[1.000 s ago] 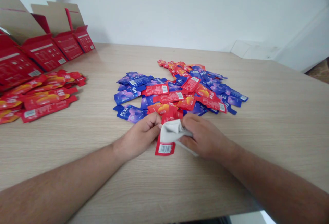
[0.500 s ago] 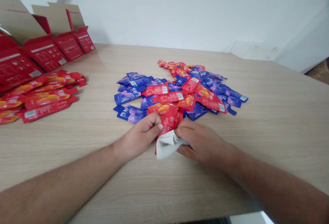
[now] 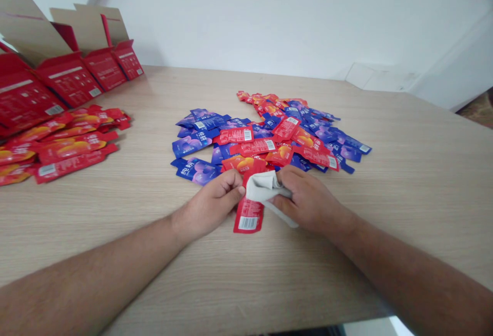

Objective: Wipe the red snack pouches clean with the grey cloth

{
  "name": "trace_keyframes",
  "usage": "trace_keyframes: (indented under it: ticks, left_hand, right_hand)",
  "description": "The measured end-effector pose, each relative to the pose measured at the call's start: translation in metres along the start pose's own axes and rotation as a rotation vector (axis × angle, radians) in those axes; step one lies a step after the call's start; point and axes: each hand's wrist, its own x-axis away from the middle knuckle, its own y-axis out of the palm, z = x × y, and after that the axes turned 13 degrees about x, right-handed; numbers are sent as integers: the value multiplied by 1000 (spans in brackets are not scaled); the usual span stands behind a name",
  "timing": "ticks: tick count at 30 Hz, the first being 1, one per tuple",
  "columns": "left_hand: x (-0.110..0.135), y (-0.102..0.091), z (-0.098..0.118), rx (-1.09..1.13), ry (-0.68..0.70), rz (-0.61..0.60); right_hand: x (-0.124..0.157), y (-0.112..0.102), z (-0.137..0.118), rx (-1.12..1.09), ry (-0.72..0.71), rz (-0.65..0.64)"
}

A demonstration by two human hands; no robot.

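Note:
A red sachet [image 3: 249, 218] with its barcode toward me is pinched along its left edge by my left hand [image 3: 215, 198]. My right hand [image 3: 306, 196] is closed on a folded pale grey cloth [image 3: 262, 188], which lies against the upper part of the sachet and covers some of its print. Just beyond both hands spreads a loose pile of red and blue sachets; a blue sachet [image 3: 198, 170] lies nearest my left hand, and a red sachet [image 3: 316, 156] lies close to my right.
At the left, a heap of red sachets [image 3: 73, 147] lies in front of a row of open red cardboard boxes [image 3: 69, 79]. The wooden tabletop [image 3: 185, 284] runs back to a white wall [image 3: 246, 22]. A white object [image 3: 381, 76] is at the far right against the wall.
My right hand has moved the cloth upward, away from me, over the sachet, so the barcode end now shows. My left hand has stayed nearly in place, holding the sachet.

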Motion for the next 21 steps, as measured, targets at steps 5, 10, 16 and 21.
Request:
trace_keyframes:
  ticks: [5,10,16,21]
  left_hand:
    - [0,1,1,6,29,20]
    - [1,2,2,13,-10,1]
    - [1,1,0,54,18,11]
    - [1,1,-1,37,-22,4]
  right_hand:
    - [0,-1,-3,-41,-229,-143]
    - [0,0,0,-8,-24,-15]
    - [-1,1,-1,-53,-221,-116]
    - [0,0,1,-1,-43,-14]
